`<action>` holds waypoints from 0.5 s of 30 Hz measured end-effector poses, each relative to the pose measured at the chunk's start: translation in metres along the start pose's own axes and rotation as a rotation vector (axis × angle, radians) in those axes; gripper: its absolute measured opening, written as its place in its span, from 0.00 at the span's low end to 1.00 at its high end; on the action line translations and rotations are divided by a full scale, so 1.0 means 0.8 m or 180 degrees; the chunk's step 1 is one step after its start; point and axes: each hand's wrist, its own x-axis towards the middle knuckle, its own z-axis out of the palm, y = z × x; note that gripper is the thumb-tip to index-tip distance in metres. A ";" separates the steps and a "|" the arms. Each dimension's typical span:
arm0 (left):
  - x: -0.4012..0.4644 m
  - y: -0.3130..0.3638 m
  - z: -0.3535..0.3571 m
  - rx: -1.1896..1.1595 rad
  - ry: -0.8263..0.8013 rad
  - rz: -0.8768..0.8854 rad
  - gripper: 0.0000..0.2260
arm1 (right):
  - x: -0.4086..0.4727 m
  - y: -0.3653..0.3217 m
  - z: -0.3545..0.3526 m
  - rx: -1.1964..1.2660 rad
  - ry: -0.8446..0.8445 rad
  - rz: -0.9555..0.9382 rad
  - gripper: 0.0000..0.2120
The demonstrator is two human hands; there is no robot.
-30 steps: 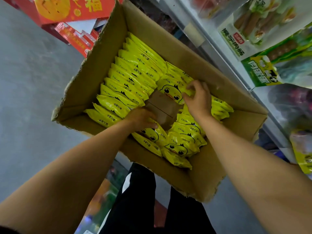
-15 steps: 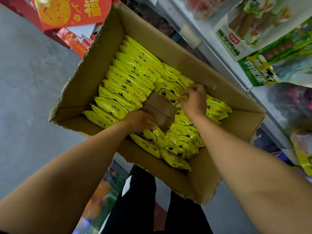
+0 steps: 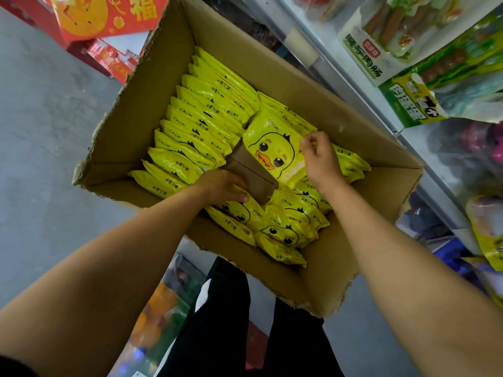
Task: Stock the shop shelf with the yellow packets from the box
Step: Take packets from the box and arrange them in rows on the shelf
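Our right hand (image 3: pixel 321 159) pinches the top edge of one yellow packet (image 3: pixel 275 153) between thumb and fingertips, and the packet now stands lifted and turned so that its whole duck face shows, its lower part still down among the rows. Half a second ago the same fingers were only digging at the packet tops and the duck face was mostly tucked in; a second ago they were further back in the row. So we judge that this packet is coming free, and it is the next one bound for the shelf.

Our left hand (image 3: pixel 223 186) rests curled over the near packets, fingertips wrapped on the edge of a front packet (image 3: pixel 239 213); we cannot tell whether it truly grips it or only steadies the stack. It has barely shifted across the three frames.

Between the hands a bare patch of cardboard floor (image 3: pixel 250 172) shows, where packets are already gone. The box (image 3: pixel 245 50) is still mostly full, with the left row (image 3: pixel 196 123) packed tight and on edge.

To the right runs the shop shelf (image 3: pixel 353 85), with green and white sausage packs (image 3: pixel 408 99) hanging over it. None of our yellow packets is visible on it, so much of the stocking appears to remain.
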 end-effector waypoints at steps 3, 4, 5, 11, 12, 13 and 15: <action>0.000 0.002 0.000 0.0270 -0.0059 0.0025 0.23 | -0.008 0.010 0.008 0.0116 0.0057 0.0154 0.12; 0.000 0.002 0.000 0.0373 -0.0075 0.0034 0.24 | -0.009 0.013 0.009 0.0199 0.0032 0.0233 0.18; 0.001 0.001 0.001 0.0491 -0.0091 0.0051 0.25 | -0.010 0.015 0.010 0.0317 0.0011 0.0327 0.24; -0.001 0.011 0.011 0.1677 -0.0107 0.0123 0.25 | -0.026 0.022 0.005 0.1063 -0.0278 0.0992 0.35; -0.001 0.012 0.010 0.1634 -0.0123 0.0115 0.24 | -0.031 0.021 0.002 0.1132 -0.0330 0.1014 0.29; -0.001 0.012 0.008 0.1507 -0.0165 0.0104 0.22 | -0.036 0.019 -0.002 0.1183 -0.0393 0.1034 0.23; -0.004 0.013 0.000 0.1089 -0.0279 0.0069 0.21 | -0.050 0.016 -0.012 0.1271 -0.0524 0.1079 0.15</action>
